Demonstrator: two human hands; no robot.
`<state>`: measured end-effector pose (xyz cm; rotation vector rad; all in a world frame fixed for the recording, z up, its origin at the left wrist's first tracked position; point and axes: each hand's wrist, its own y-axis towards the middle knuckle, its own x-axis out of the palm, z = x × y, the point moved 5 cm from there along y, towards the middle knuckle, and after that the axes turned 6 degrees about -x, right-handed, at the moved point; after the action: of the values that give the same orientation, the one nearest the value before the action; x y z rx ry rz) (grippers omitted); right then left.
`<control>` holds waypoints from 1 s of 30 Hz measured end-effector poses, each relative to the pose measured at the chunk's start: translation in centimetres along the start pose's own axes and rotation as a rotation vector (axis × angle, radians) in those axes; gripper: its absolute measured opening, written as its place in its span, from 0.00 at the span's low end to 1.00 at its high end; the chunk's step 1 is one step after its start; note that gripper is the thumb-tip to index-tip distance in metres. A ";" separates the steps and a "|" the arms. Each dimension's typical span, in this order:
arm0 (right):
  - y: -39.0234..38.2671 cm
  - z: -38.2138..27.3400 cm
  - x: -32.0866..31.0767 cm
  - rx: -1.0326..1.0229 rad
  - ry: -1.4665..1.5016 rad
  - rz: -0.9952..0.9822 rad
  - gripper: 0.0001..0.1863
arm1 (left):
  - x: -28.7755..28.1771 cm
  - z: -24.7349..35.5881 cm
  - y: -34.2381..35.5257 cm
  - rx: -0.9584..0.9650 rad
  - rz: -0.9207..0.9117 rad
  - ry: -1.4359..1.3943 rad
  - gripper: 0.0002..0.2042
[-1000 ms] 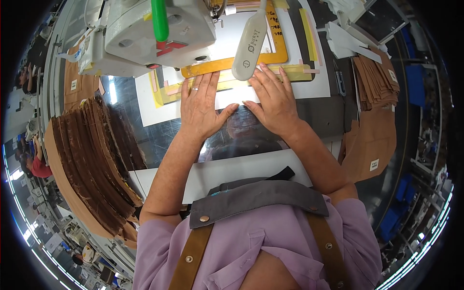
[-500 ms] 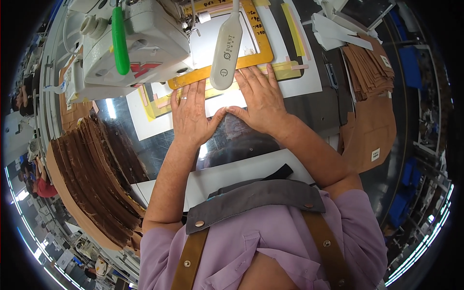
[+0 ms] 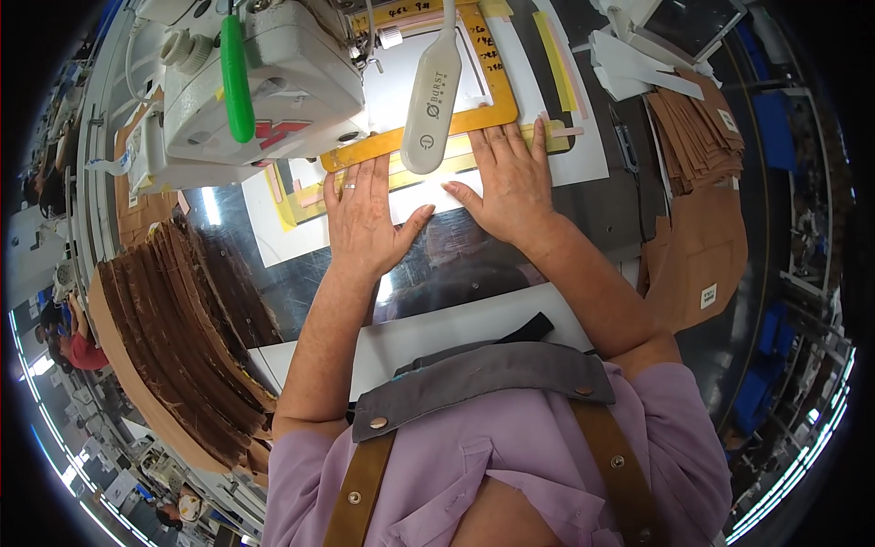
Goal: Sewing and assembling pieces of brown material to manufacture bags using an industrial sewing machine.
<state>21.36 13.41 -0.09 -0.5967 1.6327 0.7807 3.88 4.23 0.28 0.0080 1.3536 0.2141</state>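
Observation:
My left hand (image 3: 366, 219) lies flat, fingers spread, on a clear plastic template sheet (image 3: 456, 264) on the sewing table. My right hand (image 3: 510, 178) presses flat beside it, fingertips at the yellow strip (image 3: 547, 137) along the orange frame (image 3: 497, 87). Both palms rest on the sheet; neither hand grips anything. A white sewing machine (image 3: 264, 82) with a green lever stands just beyond my left hand. A white oblong lamp head (image 3: 430, 96) hangs over the frame between my hands.
A fanned stack of brown cut pieces (image 3: 173, 319) lies at my left. More brown pieces (image 3: 697, 137) are piled at the right, one large piece (image 3: 697, 255) hanging over the table edge. White paper sheets (image 3: 638, 64) lie at the far right.
The view has tilted so the machine and frame appear lower and closer. My hands stay flat on the sheet and have slid slightly forward with the frame.

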 end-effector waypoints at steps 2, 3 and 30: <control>0.0 0.1 -0.1 0.007 0.002 -0.019 0.46 | 0.0 0.1 0.0 -0.013 -0.016 -0.005 0.44; 0.0 0.2 -0.1 0.019 0.002 -0.039 0.46 | 0.0 0.1 0.0 -0.021 -0.034 -0.013 0.44; -0.3 4.4 2.7 0.277 -0.154 0.040 0.49 | -6.0 -5.4 -6.5 -0.280 0.092 0.021 0.38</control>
<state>23.87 16.61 -3.29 -0.3003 1.5785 0.5996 -1.58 -3.73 4.04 -0.1673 1.3359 0.4808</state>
